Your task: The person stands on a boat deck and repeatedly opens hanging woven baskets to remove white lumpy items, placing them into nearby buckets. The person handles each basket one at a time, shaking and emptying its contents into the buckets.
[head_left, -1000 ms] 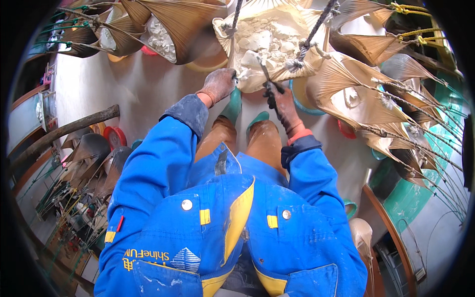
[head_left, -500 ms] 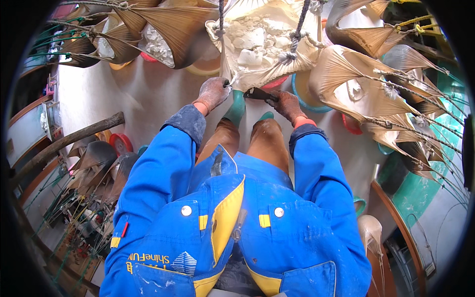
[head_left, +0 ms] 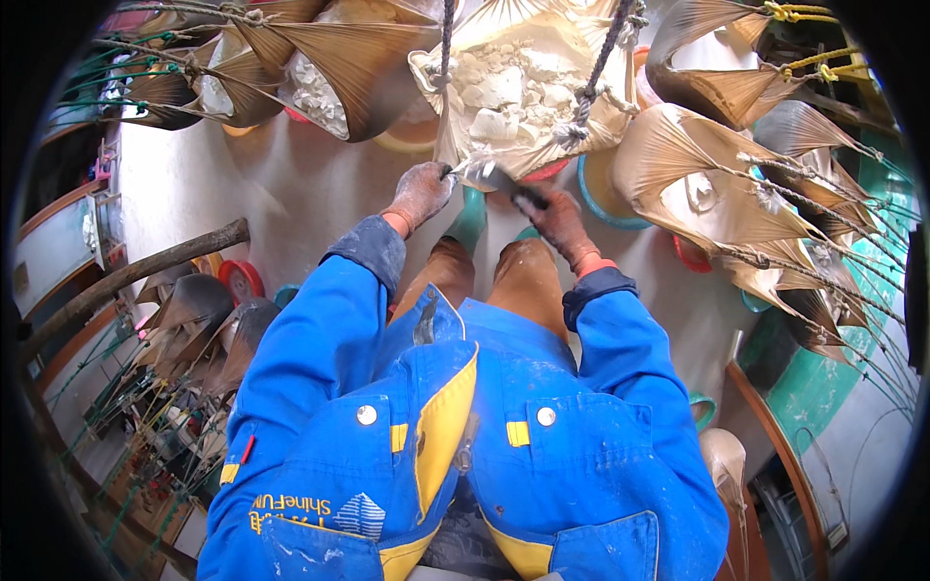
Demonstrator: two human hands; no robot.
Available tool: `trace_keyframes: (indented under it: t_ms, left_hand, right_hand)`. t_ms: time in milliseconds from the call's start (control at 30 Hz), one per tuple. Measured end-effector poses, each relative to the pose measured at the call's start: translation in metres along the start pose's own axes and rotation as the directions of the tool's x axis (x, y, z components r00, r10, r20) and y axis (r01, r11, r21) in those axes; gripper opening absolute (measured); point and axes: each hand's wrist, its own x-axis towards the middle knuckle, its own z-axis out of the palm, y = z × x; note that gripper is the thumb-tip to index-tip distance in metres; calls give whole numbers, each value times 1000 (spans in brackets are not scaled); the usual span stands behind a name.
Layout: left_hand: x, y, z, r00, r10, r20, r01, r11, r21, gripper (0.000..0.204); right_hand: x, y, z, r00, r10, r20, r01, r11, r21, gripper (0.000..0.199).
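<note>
A cloth sling [head_left: 465, 121], hung on dark ropes, holds cracked chunks of whitish, paste-like material [head_left: 518, 92]. My left hand [head_left: 424, 194] is closed at the near corner of this cloth, pinching its edge between thumb and fingers. In my right hand [head_left: 562, 225] is a scraper-like tool with a dark handle [head_left: 528, 198]. Its broad blade [head_left: 489, 177], smeared by motion, lies against or just over the cloth's near edge, close to my left hand. The exact kind of tool is hard to make out. White residue coats both hands.
More hanging cloth slings [head_left: 358, 68] flank the left, others [head_left: 668, 184] the right, their ropes [head_left: 794, 169] stretching outward. Basins stand beneath, including a blue-rimmed one [head_left: 601, 198]. A wooden pole [head_left: 145, 266] crosses at left. My green boots [head_left: 470, 223] stand on the pale floor [head_left: 320, 184].
The tool in my right hand has tilted and its blade has swung up onto the sling's near edge. My left hand keeps its pinch on the cloth. The view has shifted slightly.
</note>
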Motion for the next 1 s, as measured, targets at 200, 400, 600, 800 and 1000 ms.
trace_keyframes:
  t_ms: [200, 400, 600, 800, 1000]
  left_hand:
    - [-4, 2, 1, 1000, -11, -1, 11, 999, 39, 25]
    - [-2, 1, -2, 1000, 10, -7, -10, 999, 49, 24]
    - [3, -1, -6, 1000, -16, -11, 16, 1000, 24, 25]
    - [3, 2, -3, 998, 30, -57, -28, 999, 30, 25]
    - [1, 5, -1, 996, 70, -47, -71, 997, -13, 25]
  right_hand:
    - [27, 10, 33, 973, -148, 179, 217, 857, -468, 27]
    - [50, -7, 11, 980, -111, 167, 180, 850, -495, 29]
    - [29, -18, 7, 989, 39, -139, 2, 958, 286, 32]
    - [12, -7, 74, 876, 291, 384, -479, 438, 761, 24]
    - [20, 7, 72, 945, 302, -128, -89, 613, 785, 26]
